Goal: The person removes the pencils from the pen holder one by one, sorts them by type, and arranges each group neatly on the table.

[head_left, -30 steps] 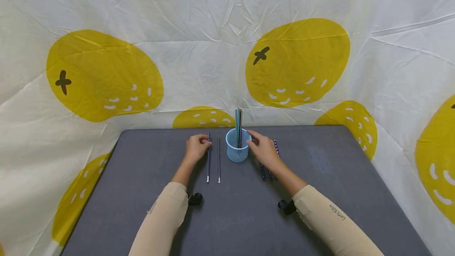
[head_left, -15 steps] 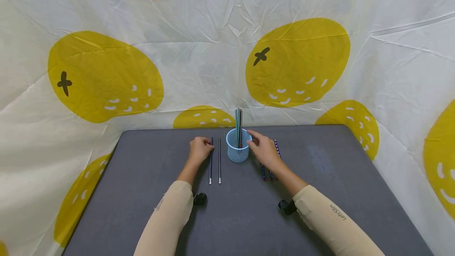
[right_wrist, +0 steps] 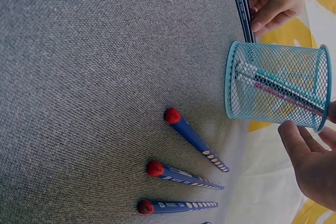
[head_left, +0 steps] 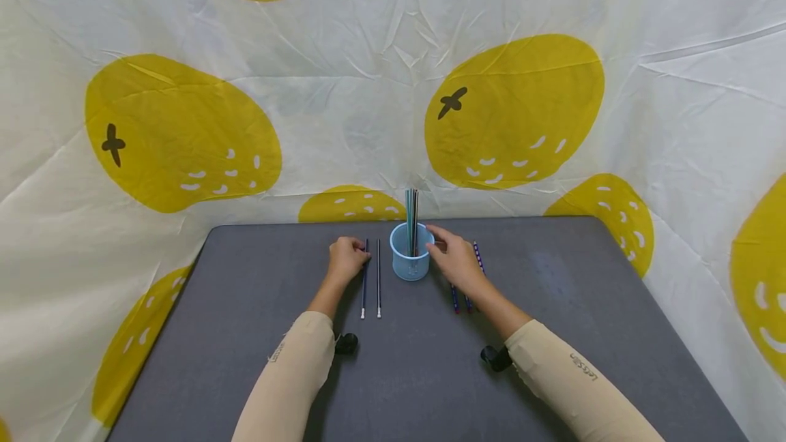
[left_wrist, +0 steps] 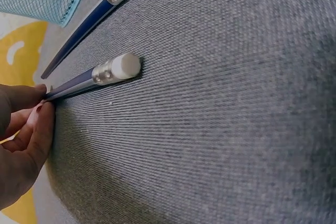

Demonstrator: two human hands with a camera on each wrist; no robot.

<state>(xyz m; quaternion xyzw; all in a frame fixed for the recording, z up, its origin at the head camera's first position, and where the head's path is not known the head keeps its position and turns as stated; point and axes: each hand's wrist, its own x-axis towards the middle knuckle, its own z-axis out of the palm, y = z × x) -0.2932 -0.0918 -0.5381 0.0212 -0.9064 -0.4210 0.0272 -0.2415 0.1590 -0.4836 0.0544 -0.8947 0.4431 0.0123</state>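
Note:
My left hand (head_left: 345, 259) pinches the far part of a dark blue pencil (left_wrist: 79, 81) between thumb and fingertips. This pencil lies along the grey table, its white eraser end towards me. Just right of it is a second dark blue pencil (head_left: 379, 285), roughly parallel, also with a white eraser. A light blue mesh pencil cup (head_left: 410, 267) stands upright to the right of both. My right hand (head_left: 457, 261) holds the cup at its right rim, fingers and thumb at the edge. Several pencils (head_left: 411, 213), green and dark, stand inside the cup.
Several blue pencils with red ends, such as this blue pencil (right_wrist: 191, 136), lie on the table under and beside my right forearm. The grey table (head_left: 417, 374) ends at a white cloth (head_left: 350, 121) printed with yellow fruit.
My left hand has shifted slightly right and towards me, bringing its pencil closer to the second pencil, and is now nearly still. The right hand and the cup stay in place.

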